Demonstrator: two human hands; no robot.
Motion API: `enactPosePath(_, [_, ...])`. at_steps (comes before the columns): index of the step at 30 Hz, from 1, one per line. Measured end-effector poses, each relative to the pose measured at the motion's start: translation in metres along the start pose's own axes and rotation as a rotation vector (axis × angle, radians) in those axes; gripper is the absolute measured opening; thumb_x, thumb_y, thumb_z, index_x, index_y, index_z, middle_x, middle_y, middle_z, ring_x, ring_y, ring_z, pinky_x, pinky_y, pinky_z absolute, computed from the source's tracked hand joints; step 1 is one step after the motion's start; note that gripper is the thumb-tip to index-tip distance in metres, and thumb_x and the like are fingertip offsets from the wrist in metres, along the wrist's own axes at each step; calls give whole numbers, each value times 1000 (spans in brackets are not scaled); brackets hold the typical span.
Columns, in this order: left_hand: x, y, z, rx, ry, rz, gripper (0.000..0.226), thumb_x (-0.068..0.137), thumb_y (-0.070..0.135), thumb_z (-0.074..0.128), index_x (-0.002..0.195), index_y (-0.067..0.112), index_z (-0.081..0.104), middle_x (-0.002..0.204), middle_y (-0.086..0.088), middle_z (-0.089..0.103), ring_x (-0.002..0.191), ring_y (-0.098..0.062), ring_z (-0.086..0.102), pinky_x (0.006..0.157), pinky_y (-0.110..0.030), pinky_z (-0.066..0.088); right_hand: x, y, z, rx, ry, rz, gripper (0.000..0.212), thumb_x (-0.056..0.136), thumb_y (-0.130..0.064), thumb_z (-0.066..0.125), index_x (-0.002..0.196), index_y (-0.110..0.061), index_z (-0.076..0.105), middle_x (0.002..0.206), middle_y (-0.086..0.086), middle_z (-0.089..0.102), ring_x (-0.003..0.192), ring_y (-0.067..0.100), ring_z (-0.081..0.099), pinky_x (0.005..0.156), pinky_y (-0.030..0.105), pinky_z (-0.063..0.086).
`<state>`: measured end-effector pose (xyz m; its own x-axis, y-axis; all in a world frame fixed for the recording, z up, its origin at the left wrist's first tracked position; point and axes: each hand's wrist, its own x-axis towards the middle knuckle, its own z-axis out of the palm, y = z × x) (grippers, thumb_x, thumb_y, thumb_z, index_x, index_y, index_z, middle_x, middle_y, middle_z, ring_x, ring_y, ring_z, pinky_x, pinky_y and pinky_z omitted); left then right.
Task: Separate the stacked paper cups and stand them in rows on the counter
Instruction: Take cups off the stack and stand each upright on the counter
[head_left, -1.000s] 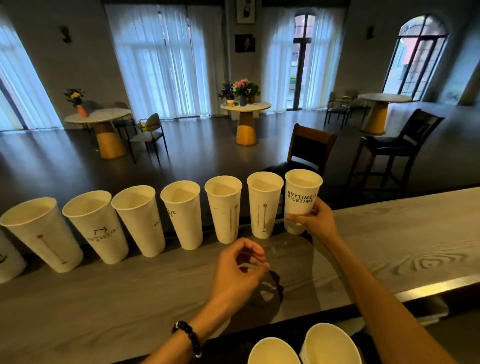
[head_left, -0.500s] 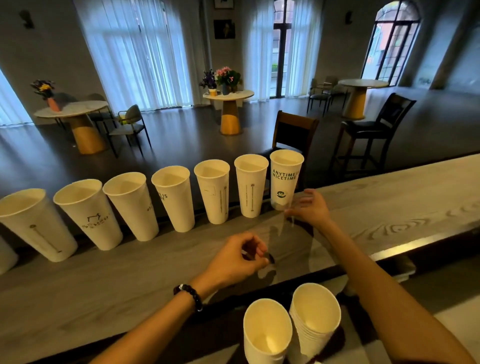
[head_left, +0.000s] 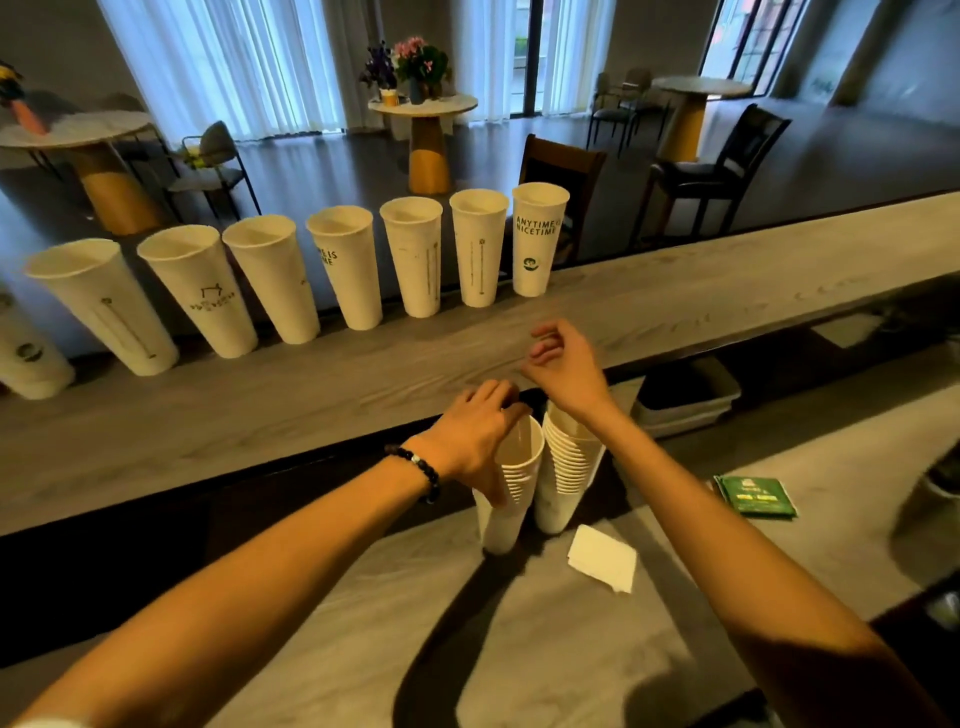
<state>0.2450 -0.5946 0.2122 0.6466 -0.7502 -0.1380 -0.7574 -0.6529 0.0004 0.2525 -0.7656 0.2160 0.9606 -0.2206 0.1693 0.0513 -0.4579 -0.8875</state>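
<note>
Left hand (head_left: 475, 434) has dropped onto the left cup stack (head_left: 511, 486).

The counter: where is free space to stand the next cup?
The counter is bare right of the ANYTIME cup, and in the strip between the cup row and its near edge. The row itself is tightly packed; the two stacks crowd the lower surface.

Bare counter (head_left: 727, 291) lies open right of the cup row (head_left: 410, 265), chairs (head_left: 711, 176) beyond it.
</note>
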Motion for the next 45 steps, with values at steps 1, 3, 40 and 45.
enactPosePath(1, [-1, 3, 4, 21, 39, -5, 123, 50, 61, 89, 151, 16, 33, 145, -6, 33, 132, -26, 30, 112, -41, 30, -9, -1, -1, 0, 6, -6, 42, 77, -8, 78, 110, -21, 56, 92, 1, 63, 82, 12, 64, 72, 18, 53])
enactPosePath(3, [-2, 4, 11, 27, 101, -20, 120, 49, 61, 89, 146, 12, 39, 145, -8, 37, 130, -26, 34, 112, -40, 33, -25, -5, -1, 2, 17, -19, 41, 77, -11, 78, 109, -24, 56, 93, 1, 62, 84, 13, 64, 75, 23, 55])
enactPosePath(40, [-183, -78, 9, -1144, 837, -586, 88, 53, 20, 98, 127, 28, 52, 123, 11, 59, 113, -1, 58, 91, -20, 50, -119, -60, 145, -15, -363, -184, 90, 51, -36, 88, 131, -38, 47, 112, -22, 59, 103, -6, 58, 81, 12, 47])
enactPosePath(45, [-198, -72, 20, -1350, 883, -689, 95, 48, 24, 99, 131, 26, 54, 121, 9, 68, 110, -1, 65, 93, -24, 55, -119, -83, 166, 23, -400, -237, 90, 52, -29, 92, 131, -30, 49, 117, -17, 62, 108, -3, 58, 90, 16, 48])
